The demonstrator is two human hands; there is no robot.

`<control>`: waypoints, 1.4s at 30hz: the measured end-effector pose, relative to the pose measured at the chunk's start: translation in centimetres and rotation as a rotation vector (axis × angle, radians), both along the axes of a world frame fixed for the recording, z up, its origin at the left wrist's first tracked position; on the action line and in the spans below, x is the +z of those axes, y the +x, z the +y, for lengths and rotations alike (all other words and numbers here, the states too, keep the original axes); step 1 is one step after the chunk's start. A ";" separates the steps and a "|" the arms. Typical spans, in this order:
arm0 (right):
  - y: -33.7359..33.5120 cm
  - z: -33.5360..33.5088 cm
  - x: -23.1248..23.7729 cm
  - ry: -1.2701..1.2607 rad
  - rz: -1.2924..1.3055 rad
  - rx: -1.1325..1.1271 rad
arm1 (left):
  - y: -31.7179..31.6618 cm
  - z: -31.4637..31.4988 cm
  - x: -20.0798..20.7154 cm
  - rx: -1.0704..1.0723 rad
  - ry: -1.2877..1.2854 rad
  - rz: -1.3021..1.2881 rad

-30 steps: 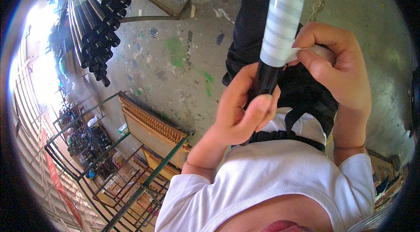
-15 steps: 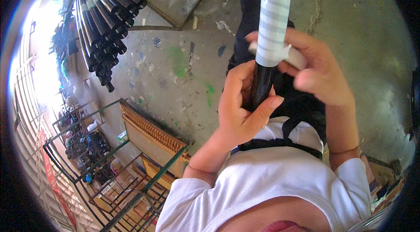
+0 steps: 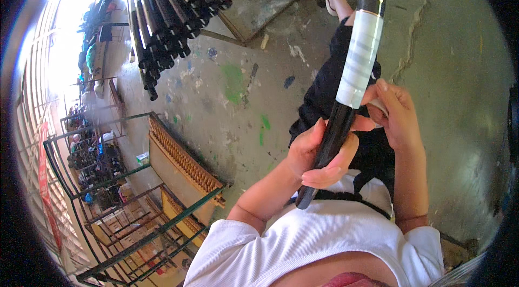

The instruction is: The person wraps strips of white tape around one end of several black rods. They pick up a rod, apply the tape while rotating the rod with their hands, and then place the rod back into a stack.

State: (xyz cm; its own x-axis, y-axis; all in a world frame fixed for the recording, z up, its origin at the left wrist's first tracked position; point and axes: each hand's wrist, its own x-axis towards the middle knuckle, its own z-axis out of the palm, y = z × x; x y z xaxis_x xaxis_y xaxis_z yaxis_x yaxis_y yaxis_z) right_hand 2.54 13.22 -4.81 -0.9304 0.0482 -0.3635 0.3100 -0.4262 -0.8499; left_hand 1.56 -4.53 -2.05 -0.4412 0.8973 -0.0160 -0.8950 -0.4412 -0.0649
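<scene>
A glossy black pole (image 3: 336,127) slants up from my waist toward the top of the view. White film (image 3: 359,60) with translucent bands is wrapped round its middle, and thin gold rings circle the black part above. My left hand (image 3: 304,153) is closed round the pole just below the film, and the pole's lower end sticks out beneath it. To the right of the film's lower edge, my right hand (image 3: 399,116) pinches a small white roll (image 3: 380,105), mostly covered by the fingers. What exactly the roll is stays unclear.
A stack of black poles (image 3: 162,22) rests at the upper left, ends toward me. A dark metal frame rack (image 3: 178,216) with a wooden slatted piece (image 3: 184,152) stands at the lower left. My legs in black trousers (image 3: 319,89) stretch over the paint-spotted floor (image 3: 216,119).
The pole has shifted right and turned with my left hand, baring its lower end. My right hand has moved down from across the film to beside its lower edge. The view has shifted too.
</scene>
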 end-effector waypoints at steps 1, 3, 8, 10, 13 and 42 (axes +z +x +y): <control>-0.1 0.0 0.2 0.023 -0.014 -0.022 | -0.2 0.1 0.2 0.026 0.031 0.000; -0.3 0.3 0.2 0.035 -0.047 -0.021 | -1.2 -0.3 0.5 0.062 0.046 0.052; -0.1 0.2 -1.5 0.067 -0.072 -0.060 | -4.7 -2.5 4.8 0.337 -0.358 0.449; -0.2 -0.1 -2.2 0.019 -0.090 -0.055 | -6.5 -3.2 7.3 0.547 -0.631 0.698; -0.5 0.3 -2.6 -0.022 -0.117 -0.073 | -10.4 -4.8 10.2 0.677 -0.908 0.888; 0.6 2.2 -4.0 -0.081 -0.094 -0.107 | -36.9 -1.1 10.6 0.195 -2.846 1.225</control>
